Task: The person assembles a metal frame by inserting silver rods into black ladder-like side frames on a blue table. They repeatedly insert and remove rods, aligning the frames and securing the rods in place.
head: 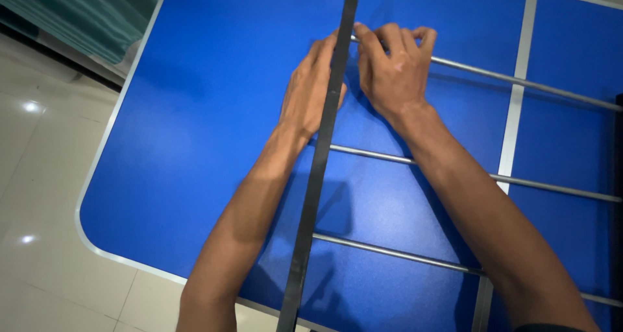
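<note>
A metal rack lies flat on a blue table [195, 131]. Its dark side bar [321, 150] runs from the top of the view to the bottom, and three silver rods [454, 170] branch off it to the right. My left hand [310, 89] rests under and beside the dark bar near the joint with the farthest rod. My right hand [392, 66] is curled over that farthest rod [519, 81] right at the joint, fingers wrapped on it. Both hands almost touch each other at the bar.
The table has a silver rim [97, 176] and a silver centre strip [516, 105]. Pale glossy floor tiles [39, 196] lie to the left. A teal fabric piece [78, 14] sits at the top left corner.
</note>
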